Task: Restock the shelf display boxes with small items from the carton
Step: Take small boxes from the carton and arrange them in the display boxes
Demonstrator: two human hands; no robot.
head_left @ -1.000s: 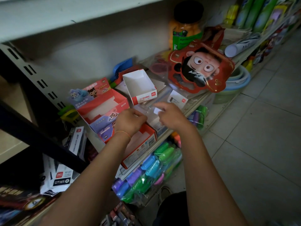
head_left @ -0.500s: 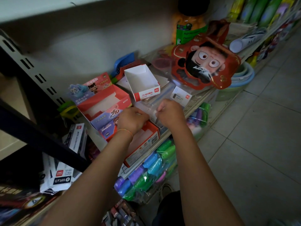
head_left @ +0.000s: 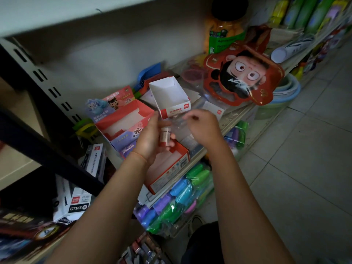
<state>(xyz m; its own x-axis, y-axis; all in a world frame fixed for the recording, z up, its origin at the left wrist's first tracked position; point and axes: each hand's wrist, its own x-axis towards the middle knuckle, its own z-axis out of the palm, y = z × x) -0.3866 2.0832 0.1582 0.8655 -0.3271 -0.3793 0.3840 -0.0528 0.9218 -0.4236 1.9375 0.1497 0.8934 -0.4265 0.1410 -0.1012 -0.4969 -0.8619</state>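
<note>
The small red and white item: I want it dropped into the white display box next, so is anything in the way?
Nothing visible blocks it. The left hand holds the small item just below the white display box, whose top is open.

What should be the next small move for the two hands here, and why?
Probably the right hand should pull the clear plastic wrapper off the small red-and-white item that the left hand holds. The wrapper seems to cling to it, and the open red-and-white display box directly below waits to receive it.
</note>
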